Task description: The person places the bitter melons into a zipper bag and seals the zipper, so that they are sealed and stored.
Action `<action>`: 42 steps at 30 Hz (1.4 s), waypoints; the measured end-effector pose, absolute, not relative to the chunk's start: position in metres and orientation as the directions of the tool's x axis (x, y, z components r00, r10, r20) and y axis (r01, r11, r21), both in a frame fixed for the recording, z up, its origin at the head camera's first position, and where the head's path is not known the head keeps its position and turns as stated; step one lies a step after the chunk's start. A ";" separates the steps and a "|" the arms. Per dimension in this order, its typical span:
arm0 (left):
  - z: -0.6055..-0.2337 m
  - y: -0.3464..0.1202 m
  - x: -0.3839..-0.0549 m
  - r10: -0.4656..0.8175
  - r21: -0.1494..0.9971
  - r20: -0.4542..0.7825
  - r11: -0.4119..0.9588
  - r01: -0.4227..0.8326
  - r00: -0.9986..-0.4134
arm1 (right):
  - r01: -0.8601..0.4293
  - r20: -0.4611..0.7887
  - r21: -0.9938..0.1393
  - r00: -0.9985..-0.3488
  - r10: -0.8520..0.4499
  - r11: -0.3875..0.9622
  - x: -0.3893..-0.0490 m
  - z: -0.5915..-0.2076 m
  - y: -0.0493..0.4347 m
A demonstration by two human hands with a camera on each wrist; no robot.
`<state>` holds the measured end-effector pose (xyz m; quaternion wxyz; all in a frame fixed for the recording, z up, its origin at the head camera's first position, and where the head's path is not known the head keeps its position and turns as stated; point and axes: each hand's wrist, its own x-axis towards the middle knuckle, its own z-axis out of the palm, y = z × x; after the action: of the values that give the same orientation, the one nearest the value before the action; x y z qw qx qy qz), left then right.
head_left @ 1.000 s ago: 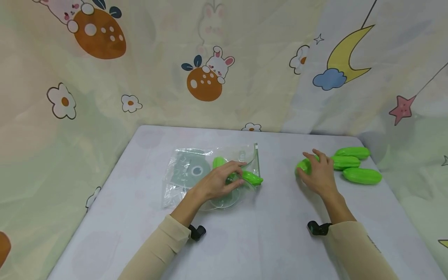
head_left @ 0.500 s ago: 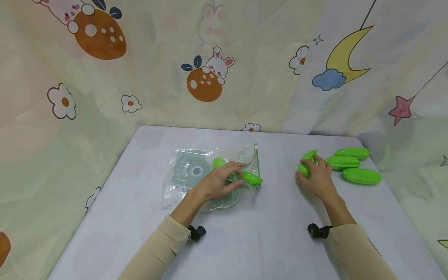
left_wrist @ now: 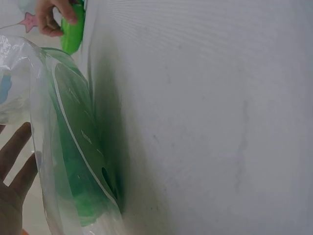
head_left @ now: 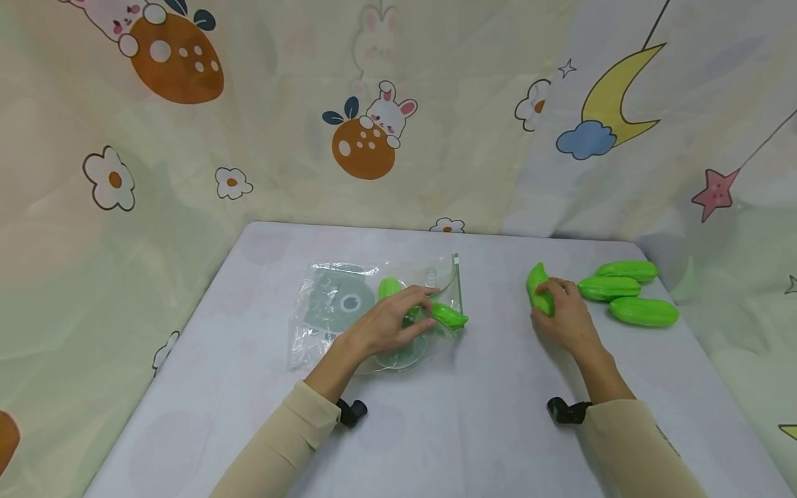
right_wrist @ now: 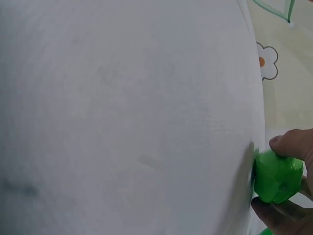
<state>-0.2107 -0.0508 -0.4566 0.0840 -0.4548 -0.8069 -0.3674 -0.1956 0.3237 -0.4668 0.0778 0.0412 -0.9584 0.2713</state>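
A clear zip bag lies on the table, with several bright green toy cucumbers inside and at its mouth; one pokes toward the opening. My left hand holds the upper lip of the bag raised at its zip end. Through the plastic in the left wrist view, the bag wall stands beside the left fingers. Farther right, my right hand grips another ridged toy cucumber, its tip pointing away from me. The right wrist view shows this cucumber's blunt end between thumb and fingers.
Three more green toy cucumbers lie grouped at the table's right edge, just right of my right hand. The white-covered table meets a printed cloth backdrop at its far side. Each wrist wears a black camera.
My right hand has closed round a toy cucumber, drawn it a little left and turned it so its tip points away. My left hand and the bag have stayed put.
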 end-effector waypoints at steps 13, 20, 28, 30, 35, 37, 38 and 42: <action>-0.457 -0.051 -0.211 0.674 0.524 0.456 0.325 0.787 -0.581 | -0.170 0.241 -0.535 -0.970 -0.044 0.827 -0.196 -0.462 0.316; -0.457 -0.053 -0.211 0.667 0.527 0.463 0.323 0.786 -0.584 | -0.239 0.305 -0.551 -0.950 -0.073 0.799 -0.197 -0.464 0.308; -0.456 -0.055 -0.211 0.668 0.527 0.455 0.332 0.783 -0.589 | -0.260 0.324 -0.563 -0.943 -0.079 0.784 -0.194 -0.466 0.299; -0.457 -0.055 -0.211 0.666 0.528 0.450 0.339 0.779 -0.595 | -0.269 0.332 -0.565 -0.940 -0.083 0.780 -0.193 -0.464 0.296; -0.456 -0.055 -0.210 0.665 0.533 0.436 0.351 0.770 -0.606 | -0.302 0.351 -0.564 -0.930 -0.108 0.768 -0.191 -0.457 0.286; -0.456 -0.054 -0.210 0.666 0.533 0.442 0.344 0.773 -0.601 | -0.317 0.356 -0.561 -0.927 -0.123 0.765 -0.190 -0.456 0.283; -0.456 -0.054 -0.210 0.667 0.532 0.447 0.338 0.777 -0.596 | -0.322 0.356 -0.558 -0.925 -0.131 0.765 -0.190 -0.456 0.282; -0.457 -0.052 -0.210 0.668 0.522 0.466 0.322 0.790 -0.580 | -0.346 0.363 -0.550 -0.919 -0.155 0.760 -0.191 -0.460 0.281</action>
<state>-0.2102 -0.0519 -0.4572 0.0826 -0.4508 -0.8088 -0.3685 -0.1906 0.2811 -0.4597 0.1495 0.1353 -0.9261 0.3189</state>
